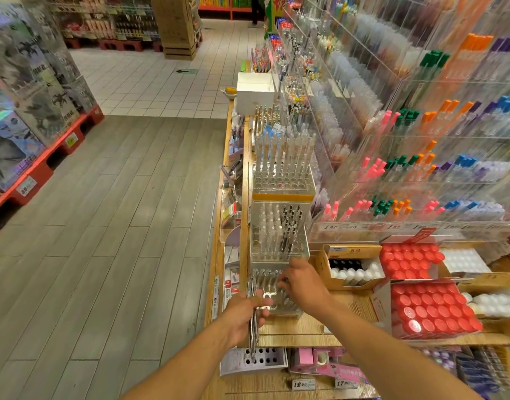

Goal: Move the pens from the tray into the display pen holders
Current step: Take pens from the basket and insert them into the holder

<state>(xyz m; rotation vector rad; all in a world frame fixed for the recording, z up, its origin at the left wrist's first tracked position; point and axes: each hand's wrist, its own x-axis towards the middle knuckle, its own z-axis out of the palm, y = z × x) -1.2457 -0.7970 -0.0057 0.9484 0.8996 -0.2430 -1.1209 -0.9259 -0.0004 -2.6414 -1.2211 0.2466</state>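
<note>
At a stationery aisle's wooden surface [300, 327], my left hand [243, 314] grips a bundle of pens [252, 319] upright, fingers curled round the shafts just left of the nearest clear pen holder [276, 293]. I hold the bundle close beside the holder so each pen has only a short way to travel, and upright so the tips already point toward the holes.

My right hand [301, 284] reaches over the holder's top, its fingers [284, 282] bent down among the holes at the rear rows; it looks as if they pinch a pen being fed in, but blur keeps me from saying so for certain. Coming from above makes sense: the holes open upward and a pen must drop in straight.

This near holder appears only partly filled, with open holes showing at its front. Behind it stands a second holder [279, 235] carrying dark pens on its right side, and beyond that a third [282, 171] stocked with pale ones, so the row is being filled from far to near, by my reading.

I cannot pick out the tray with certainty. A white block with round holes [253, 360] sits on the shelf below my left hand. Boxes of red-capped bottles [429, 310] lie to the right, well apart from the work.
</note>
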